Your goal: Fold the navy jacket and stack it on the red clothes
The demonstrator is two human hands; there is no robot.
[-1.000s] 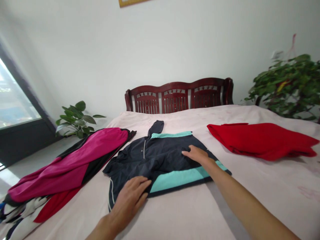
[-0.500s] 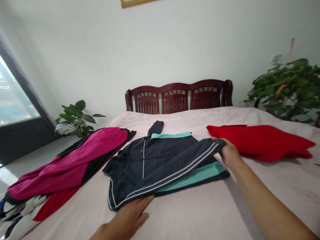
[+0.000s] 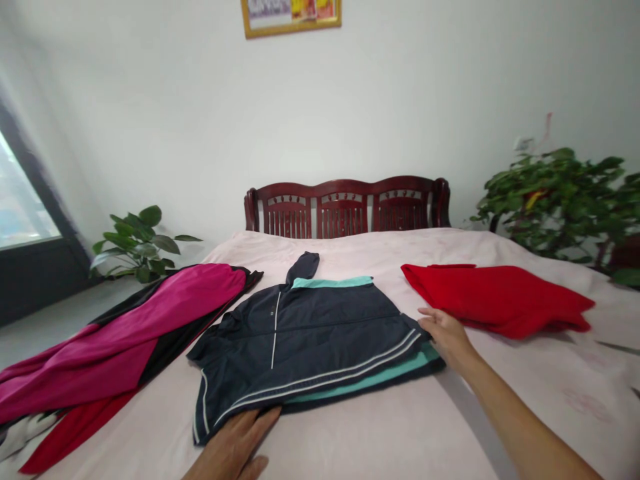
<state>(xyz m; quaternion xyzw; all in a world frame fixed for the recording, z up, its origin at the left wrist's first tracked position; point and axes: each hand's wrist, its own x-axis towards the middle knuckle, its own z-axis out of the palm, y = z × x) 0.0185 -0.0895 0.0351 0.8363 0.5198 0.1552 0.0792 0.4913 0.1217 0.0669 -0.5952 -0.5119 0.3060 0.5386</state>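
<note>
A dark navy jacket (image 3: pixel 305 340) with teal bands and white stripes lies flat in the middle of the pink bed (image 3: pixel 380 440). Its striped sleeve is laid across the lower front. My left hand (image 3: pixel 235 448) rests flat, palm down, at the jacket's near left corner, fingertips touching the hem. My right hand (image 3: pixel 445 333) touches the right end of the sleeve at the jacket's right edge; whether it pinches the cuff cannot be told.
A magenta and black garment (image 3: pixel 125 337) lies on other clothes at the left. A red garment (image 3: pixel 495 299) lies at the right. Behind the bed stands a dark wooden bench back (image 3: pixel 345 207). Potted plants stand at left (image 3: pixel 135 243) and right (image 3: pixel 560 200).
My right hand pulled the jacket's striped sleeve out to the right, then lowered it across the front. My left hand slid back to the near hem. The camera tilted up.
</note>
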